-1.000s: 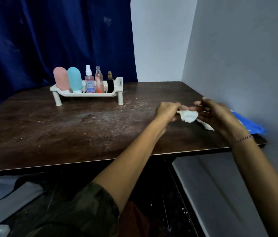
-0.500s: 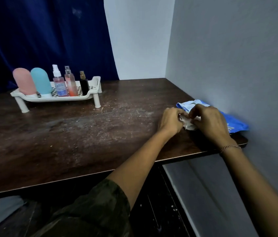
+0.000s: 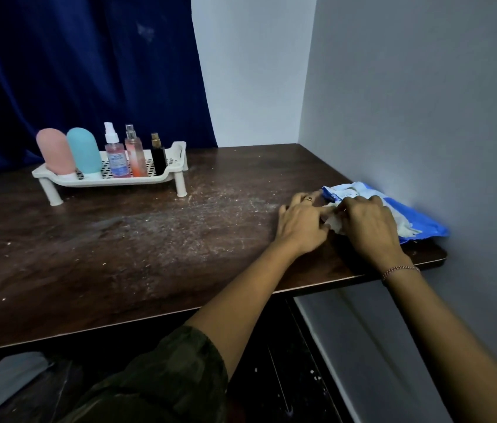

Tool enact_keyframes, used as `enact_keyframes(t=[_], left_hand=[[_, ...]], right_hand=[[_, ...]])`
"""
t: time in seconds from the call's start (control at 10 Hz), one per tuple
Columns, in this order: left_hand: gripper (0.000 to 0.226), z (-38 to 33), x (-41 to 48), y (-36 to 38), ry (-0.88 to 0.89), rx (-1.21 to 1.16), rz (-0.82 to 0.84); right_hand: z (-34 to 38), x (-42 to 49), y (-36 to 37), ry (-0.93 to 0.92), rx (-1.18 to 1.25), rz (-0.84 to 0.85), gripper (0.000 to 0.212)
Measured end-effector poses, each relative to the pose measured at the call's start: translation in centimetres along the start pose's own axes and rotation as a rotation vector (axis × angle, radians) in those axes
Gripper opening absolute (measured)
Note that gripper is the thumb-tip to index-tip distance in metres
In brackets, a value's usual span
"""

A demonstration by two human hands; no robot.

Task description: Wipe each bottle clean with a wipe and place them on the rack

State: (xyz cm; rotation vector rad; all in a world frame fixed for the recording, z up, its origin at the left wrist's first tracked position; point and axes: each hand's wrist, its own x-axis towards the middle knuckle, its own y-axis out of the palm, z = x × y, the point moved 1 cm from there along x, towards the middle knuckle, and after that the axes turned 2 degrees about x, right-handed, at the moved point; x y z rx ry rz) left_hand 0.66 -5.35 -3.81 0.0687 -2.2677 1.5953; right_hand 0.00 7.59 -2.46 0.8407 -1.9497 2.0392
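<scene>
Near table (image 3: 149,245) edge: left hand (image 3: 302,222) and right hand (image 3: 366,224) side by side, both pinching a crumpled white wipe (image 3: 334,223) between them. Blue wipe pack (image 3: 421,219) just beyond, under right fingers, against wall. Far left: five bottles (image 3: 84,151) upright on rack (image 3: 113,182).

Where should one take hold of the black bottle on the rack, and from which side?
Pinch the black bottle by its upper body, under the gold cap, from above and the right: it stands upright, the orange spray bottle is close on its left, and the rack rim surrounds its base.
</scene>
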Motion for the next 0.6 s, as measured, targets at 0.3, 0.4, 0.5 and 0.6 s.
enact_keyframes(t=[0.3, 0.4, 0.5, 0.6], left_hand=[[0.060, 2.6, -2.1, -3.5, -0.102, -0.029, 0.009], [0.060, 3.6, -3.0, -4.4, -0.113, -0.010, -0.015], [0.059, 5.2, -3.9, -5.4, -0.129, 0.031, -0.100], [0.059, 6.0, -4.5, -6.3, -0.151, 0.055, -0.161]], right_hand=[[2.0, 0.4, -1.0, 0.093, -0.196, 0.013, 0.019], [2.2, 0.3, -1.2, 0.102, -0.169, -0.007, 0.019], [4.3, 0.1, -1.9, 0.060, -0.042, -0.129, 0.016], [6.5, 0.6, -2.2, 0.009, 0.054, -0.188, 0.021]])
